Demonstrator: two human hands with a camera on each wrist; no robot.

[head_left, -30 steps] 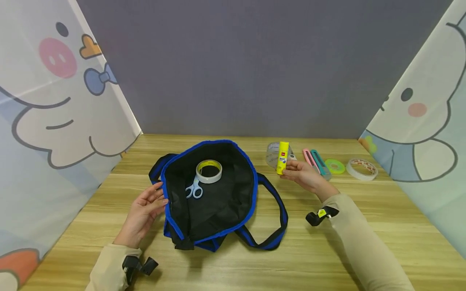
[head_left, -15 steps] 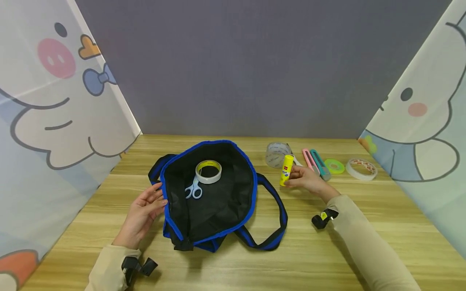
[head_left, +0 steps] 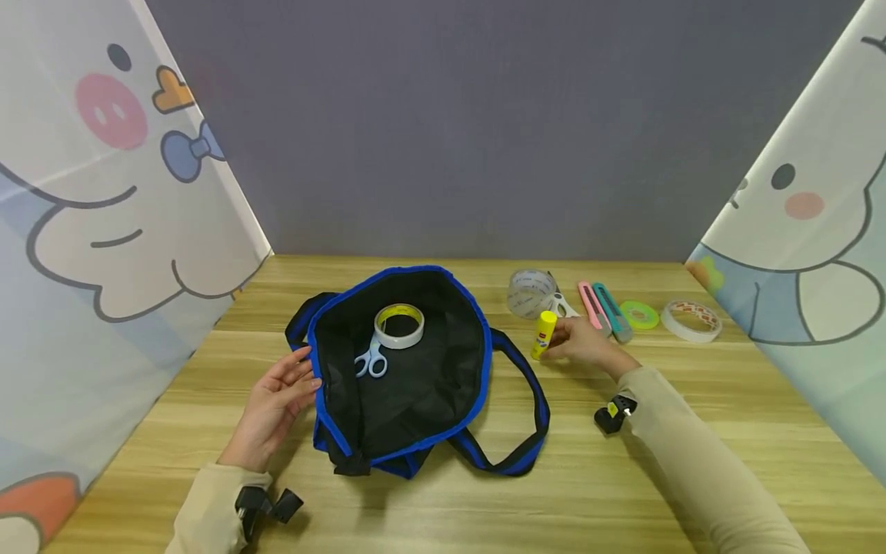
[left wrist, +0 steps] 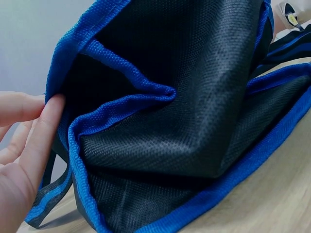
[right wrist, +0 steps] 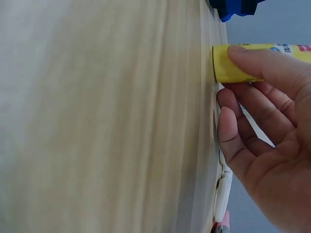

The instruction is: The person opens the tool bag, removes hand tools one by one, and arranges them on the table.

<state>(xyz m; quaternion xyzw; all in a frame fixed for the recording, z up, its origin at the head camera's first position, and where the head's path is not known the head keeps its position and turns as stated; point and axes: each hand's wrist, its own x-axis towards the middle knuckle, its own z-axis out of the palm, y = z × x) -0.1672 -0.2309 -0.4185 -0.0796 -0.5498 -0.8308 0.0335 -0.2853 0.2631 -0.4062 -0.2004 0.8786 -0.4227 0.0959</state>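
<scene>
My left hand (head_left: 273, 404) pinches the blue-trimmed rim of a black bag (head_left: 429, 400), thumb inside and fingers outside in the left wrist view. The bag's mouth gapes toward the head camera. Inside lie a tape roll (head_left: 407, 341) with a yellow core and light-blue scissors (head_left: 374, 363), their blades hidden. To the bag's right, my right hand (head_left: 587, 345) holds a yellow glue stick (head_left: 544, 331) upright between thumb and fingers. In the right wrist view the glue stick's lower end (right wrist: 224, 65) is at the tabletop; contact is hard to tell.
Behind the right hand are a clear tape roll (head_left: 527, 298) and white-handled scissors (head_left: 565, 309). Farther right lie a pink cutter (head_left: 593, 308), a teal cutter (head_left: 613, 314), a green tape disc (head_left: 640, 315) and a white tape roll (head_left: 680, 331). A strap loop (head_left: 541, 408) spreads beside the bag.
My right hand has lowered the glue stick toward the table and slightly nearer to me, uncovering the clear tape roll and white-handled scissors. The left hand and bag stay put.
</scene>
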